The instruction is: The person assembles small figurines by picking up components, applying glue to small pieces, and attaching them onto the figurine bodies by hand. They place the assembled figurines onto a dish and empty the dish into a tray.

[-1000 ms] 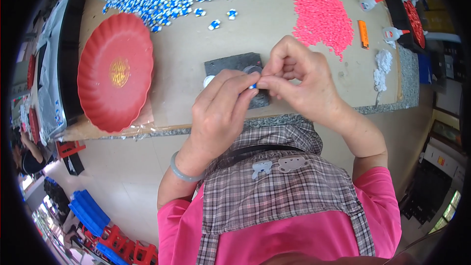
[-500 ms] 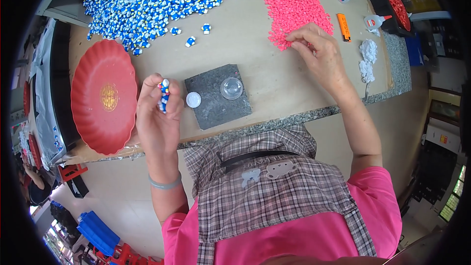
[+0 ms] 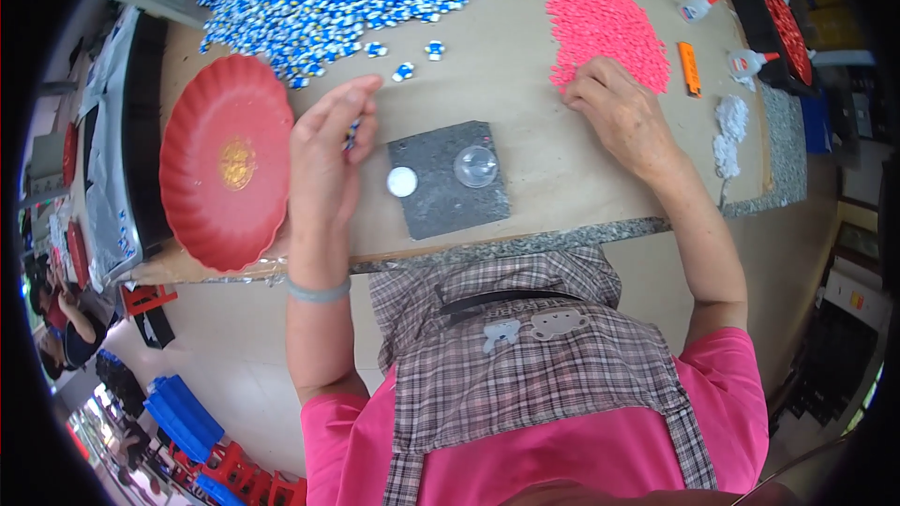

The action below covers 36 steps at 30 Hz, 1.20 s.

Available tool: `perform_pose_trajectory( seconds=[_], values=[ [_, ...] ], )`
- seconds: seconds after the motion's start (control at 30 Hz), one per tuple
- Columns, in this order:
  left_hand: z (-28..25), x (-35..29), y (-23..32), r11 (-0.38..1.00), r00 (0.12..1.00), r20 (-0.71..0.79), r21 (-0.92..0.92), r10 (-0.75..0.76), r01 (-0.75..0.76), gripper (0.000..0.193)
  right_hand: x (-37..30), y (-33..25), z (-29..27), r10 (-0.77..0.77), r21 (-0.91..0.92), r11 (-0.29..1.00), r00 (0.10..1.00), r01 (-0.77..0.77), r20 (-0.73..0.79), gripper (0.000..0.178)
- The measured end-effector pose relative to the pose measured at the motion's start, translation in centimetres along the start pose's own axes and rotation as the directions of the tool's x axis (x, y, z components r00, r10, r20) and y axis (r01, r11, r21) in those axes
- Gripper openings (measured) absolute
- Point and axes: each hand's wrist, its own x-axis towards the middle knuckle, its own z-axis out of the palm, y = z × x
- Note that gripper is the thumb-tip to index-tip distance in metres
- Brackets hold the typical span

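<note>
My left hand [image 3: 323,145] is closed beside the red scalloped plate [image 3: 272,169]. Between its fingers shows part of a small blue-and-white figure [image 3: 352,134]; the rest is hidden. At the near edge of a heap of small pink pieces [image 3: 609,23], my right hand [image 3: 619,112] has its fingertips pinched together, and what they hold cannot be made out. Between the hands lies a dark grey slab [image 3: 436,201] with a clear round cup [image 3: 476,167] on it and a white disc [image 3: 402,182] at its left edge.
A large heap of blue-and-white figures [image 3: 347,0] covers the far left; several lie loose near it. On the right are an orange lighter or cutter [image 3: 689,69], two red-tipped glue bottles [image 3: 750,63] and crumpled white tissue [image 3: 729,136]. The granite table edge [image 3: 562,236] runs before me.
My left hand has turned and its fingers now point right, covering most of the figures seen in it before. The right fingers have drawn closer together at the pink heap.
</note>
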Motion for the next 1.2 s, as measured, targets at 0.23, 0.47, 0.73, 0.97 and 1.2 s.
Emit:
perform_pose_trajectory(
  seconds=[0.23, 0.47, 0.73, 0.97, 1.2],
  values=[
    [0.4, 3.2, -1.5, 0.664, 0.915, 0.090, 0.660, 0.394, -0.351, 0.020, -0.5, -2.1, -0.4, 0.239, 0.457, 0.851, 0.966, -0.258, 0.099, 0.005],
    [2.1, 4.2, -1.6, 0.287, 0.894, 0.240, 0.888, 0.378, -0.360, 0.020, 0.2, -2.5, 0.2, 0.344, 0.782, 0.279, 0.818, -0.558, 0.461, 0.011],
    [0.3, 3.7, -1.2, 0.729, 0.947, 0.060, 0.623, 0.316, -0.283, 0.013, 0.3, -2.8, 0.8, 0.259, 0.778, -0.087, 0.740, -0.622, 0.621, 0.018],
    [0.6, -0.4, 0.4, 0.998, 0.994, 0.108, -0.055, -0.001, 0.007, 0.016, 0.5, -2.9, 0.9, 0.244, 0.804, -0.008, 0.779, -0.594, 0.578, 0.017],
    [0.3, -3.0, -0.6, 0.977, 0.986, 0.165, -0.214, 0.028, 0.008, 0.017, 1.8, -4.5, 0.0, 0.127, 0.816, 0.124, 0.824, -0.565, 0.552, 0.022]
  ],
)
